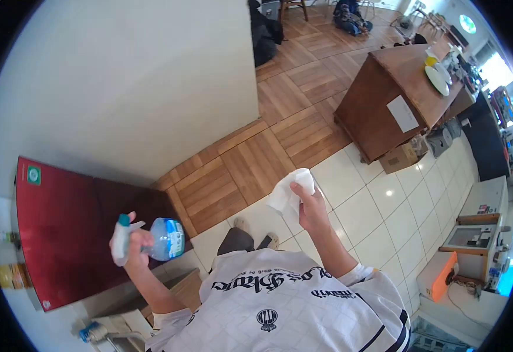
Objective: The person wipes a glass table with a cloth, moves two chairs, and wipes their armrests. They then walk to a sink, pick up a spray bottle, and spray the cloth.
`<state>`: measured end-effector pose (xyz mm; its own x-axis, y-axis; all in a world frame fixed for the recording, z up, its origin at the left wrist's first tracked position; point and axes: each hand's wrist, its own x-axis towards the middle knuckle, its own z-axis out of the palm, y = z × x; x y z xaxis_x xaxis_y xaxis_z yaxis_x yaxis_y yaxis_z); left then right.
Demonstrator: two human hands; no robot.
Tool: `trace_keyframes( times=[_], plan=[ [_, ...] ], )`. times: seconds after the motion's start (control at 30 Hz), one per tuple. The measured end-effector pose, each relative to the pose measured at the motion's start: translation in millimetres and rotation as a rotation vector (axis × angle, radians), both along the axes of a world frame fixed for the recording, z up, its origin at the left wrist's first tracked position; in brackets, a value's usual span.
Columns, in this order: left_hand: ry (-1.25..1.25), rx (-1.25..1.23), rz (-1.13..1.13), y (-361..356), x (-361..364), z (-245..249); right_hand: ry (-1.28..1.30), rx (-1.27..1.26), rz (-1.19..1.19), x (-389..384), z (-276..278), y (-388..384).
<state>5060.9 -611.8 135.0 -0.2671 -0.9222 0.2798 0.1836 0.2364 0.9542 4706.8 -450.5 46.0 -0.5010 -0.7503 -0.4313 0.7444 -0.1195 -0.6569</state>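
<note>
Just beside the spray bottle (165, 239) stands a red panel (63, 223), cloth (289, 190) apart.

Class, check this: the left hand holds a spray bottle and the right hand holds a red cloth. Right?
No. The head view shows the cloth in the right hand is white, not red; the left hand does hold the spray bottle.

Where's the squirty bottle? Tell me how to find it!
Find the big dark red surface on the left, below the white wall. At its right edge the left hand grips the spray bottle. It is clear with a blue label and teal-tipped white trigger; the right hand holds only a white cloth.
</note>
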Motion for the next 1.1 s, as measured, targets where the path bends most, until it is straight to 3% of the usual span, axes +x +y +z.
trace_keyframes(
  times=[0.33, 0.37, 0.43, 0.57, 0.67, 0.77, 0.87, 1.03, 1.1],
  plan=[
    [-0.198, -0.077, -0.393, -153, -255, -51, 0.102, 0.086, -0.295, -190, -14, -103],
    [-0.256, 0.022, -0.496, -171, -287, -50, 0.102, 0.095, -0.309, -208, -11, -117],
    [-0.241, -0.204, -0.744, -222, -357, -66, 0.118, 0.119, -0.334, -243, -1, -145],
    [-0.259, -0.238, -1.123, -271, -507, -47, 0.138, 0.129, -0.463, -309, 27, -200],
    [-0.206, -0.129, -1.437, -297, -606, -47, 0.204, 0.081, -0.52, -360, 38, -242],
    [-0.163, -0.173, -1.583, -321, -696, -63, 0.342, 0.033, -0.531, -415, 34, -289],
    [-0.095, -0.082, -1.549, -352, -774, -83, 0.492, -0.013, -0.457, -486, 25, -331],
    [-0.225, 0.083, -1.575, -426, -885, -85, 0.521, -0.055, -0.38, -618, 19, -405],
    [-0.263, 0.074, -1.503, -458, -925, -81, 0.879, 0.026, -0.306, -671, 15, -435]
  ],
)
